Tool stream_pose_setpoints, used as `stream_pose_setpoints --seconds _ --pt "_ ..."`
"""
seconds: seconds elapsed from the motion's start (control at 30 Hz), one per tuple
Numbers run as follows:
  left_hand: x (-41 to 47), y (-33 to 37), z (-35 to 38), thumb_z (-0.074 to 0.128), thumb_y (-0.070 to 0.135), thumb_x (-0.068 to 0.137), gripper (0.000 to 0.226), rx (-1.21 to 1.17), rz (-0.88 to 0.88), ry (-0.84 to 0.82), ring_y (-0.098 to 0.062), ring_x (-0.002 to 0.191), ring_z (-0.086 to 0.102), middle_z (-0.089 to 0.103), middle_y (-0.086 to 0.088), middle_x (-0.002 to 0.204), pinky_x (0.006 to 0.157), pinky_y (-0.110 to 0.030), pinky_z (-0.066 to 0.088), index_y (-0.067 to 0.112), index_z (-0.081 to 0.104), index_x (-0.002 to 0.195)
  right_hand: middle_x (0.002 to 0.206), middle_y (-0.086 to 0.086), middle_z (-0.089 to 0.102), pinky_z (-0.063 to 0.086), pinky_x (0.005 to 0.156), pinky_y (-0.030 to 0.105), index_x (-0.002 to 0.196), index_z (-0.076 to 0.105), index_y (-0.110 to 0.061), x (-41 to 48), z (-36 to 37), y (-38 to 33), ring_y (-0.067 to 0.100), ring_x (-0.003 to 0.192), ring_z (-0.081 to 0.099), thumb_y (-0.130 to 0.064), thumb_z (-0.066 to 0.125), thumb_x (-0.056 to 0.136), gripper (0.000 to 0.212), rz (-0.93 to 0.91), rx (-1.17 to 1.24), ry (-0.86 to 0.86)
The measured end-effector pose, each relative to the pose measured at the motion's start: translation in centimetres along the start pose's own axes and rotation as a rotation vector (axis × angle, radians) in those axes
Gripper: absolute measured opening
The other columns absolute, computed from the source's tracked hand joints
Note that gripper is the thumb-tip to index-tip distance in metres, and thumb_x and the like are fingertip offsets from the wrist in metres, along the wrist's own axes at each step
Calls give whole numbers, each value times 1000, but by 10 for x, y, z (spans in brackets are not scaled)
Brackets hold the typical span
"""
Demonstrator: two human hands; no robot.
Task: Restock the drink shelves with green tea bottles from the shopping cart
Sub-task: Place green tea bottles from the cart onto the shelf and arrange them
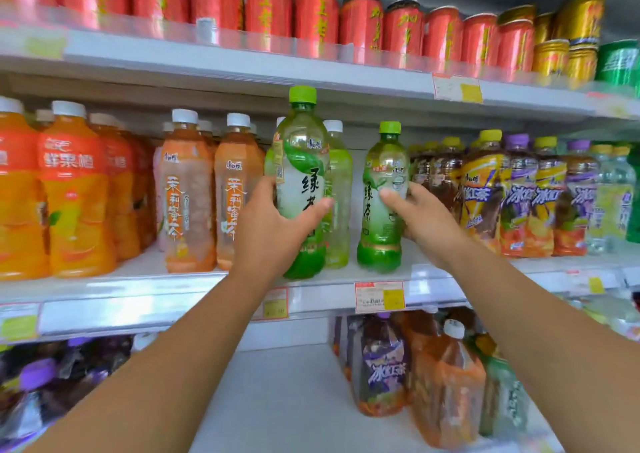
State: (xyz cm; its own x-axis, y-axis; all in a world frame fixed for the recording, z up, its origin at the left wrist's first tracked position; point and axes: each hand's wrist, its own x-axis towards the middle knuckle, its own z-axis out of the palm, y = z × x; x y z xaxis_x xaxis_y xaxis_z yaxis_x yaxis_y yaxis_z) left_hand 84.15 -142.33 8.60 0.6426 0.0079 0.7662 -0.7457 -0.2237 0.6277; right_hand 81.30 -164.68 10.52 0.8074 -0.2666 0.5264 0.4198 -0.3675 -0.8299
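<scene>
Midway up the drink shelving at frame centre, the left hand (pixel 273 224) curls its fingers (pixel 268 185) round a raised green tea bottle (pixel 303 182), the right hand (pixel 426 220) clasps a second green tea bottle (pixel 381 210) standing on the middle shelf (pixel 138 300), and each should probably be slid back upright, label forward.

Red cans (pixel 317 19) above orange bottles (pixel 74 192)

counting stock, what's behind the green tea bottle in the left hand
A pale green bottle with a white cap stands right behind the green tea bottle that the left hand holds. Anything deeper in that row is covered by these two.
</scene>
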Motion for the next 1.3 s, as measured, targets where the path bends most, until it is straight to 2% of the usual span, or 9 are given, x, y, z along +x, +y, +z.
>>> stream_pose_setpoints --seconds 0.2,0.33,0.5,0.67,0.77,0.83,1.03,1.13,1.3 --pt "-1 -7 17 73 66 62 67 -28 -61 56 -5 90 66 66 18 98 80 -42 58 33 53 117 123 -7 62 50 96 46 124 52 -43 14 -6 23 13 111 62 -77 63 65 69 27 -59 -25" --pt "-4 -6 28 75 64 60 64 -48 -97 113 1 88 65 68 21 94 79 -40 59 36 55 113 127 -3 47 49 92 33 139 35 -29 7 0 36 11 111 53 -47 80 70 84 8 -157 45" --pt "-6 -5 26 81 54 60 67 -87 -104 134 7 88 63 66 25 97 81 -39 59 34 54 118 111 1 49 50 79 18 117 33 -21 6 7 32 5 96 54 -28 88 64 77 -39 -226 109" --pt "-10 -12 27 77 51 70 53 -130 -6 92 11 86 62 64 32 98 74 -27 55 38 55 116 111 -3 51 47 87 25 128 39 -18 7 6 40 12 103 52 -29 83 72 72 -48 -229 141" --pt "-6 -14 25 76 48 73 35 -167 -18 52 10 83 63 65 33 94 70 -25 52 41 60 103 106 -10 55 46 63 6 120 48 -25 10 3 40 1 92 54 -15 77 79 51 32 -140 95" --pt "-5 -11 24 77 47 71 30 -199 -56 33 8 82 64 67 31 91 70 -27 53 42 61 97 110 -7 61 45 58 4 124 51 -21 14 -1 40 0 95 57 -8 74 81 50 97 -55 38" --pt "-7 -5 25 68 61 58 42 -244 -75 56 7 82 65 69 29 90 68 -24 51 42 64 95 112 -1 60 45 64 9 126 49 -13 43 -4 38 11 100 60 -14 71 84 47 163 -142 -110" --pt "-9 -5 27 66 63 58 49 -226 -46 62 6 86 65 69 28 93 67 -20 52 41 63 101 107 1 61 47 65 11 124 51 -8 60 4 42 8 86 59 -11 68 86 41 130 -179 -124" --pt "-11 0 29 64 61 61 51 -198 -34 82 4 87 65 69 25 95 62 -10 50 37 62 106 119 7 66 52 93 42 117 51 -11 93 14 56 23 102 65 -13 73 83 41 156 -235 -153"
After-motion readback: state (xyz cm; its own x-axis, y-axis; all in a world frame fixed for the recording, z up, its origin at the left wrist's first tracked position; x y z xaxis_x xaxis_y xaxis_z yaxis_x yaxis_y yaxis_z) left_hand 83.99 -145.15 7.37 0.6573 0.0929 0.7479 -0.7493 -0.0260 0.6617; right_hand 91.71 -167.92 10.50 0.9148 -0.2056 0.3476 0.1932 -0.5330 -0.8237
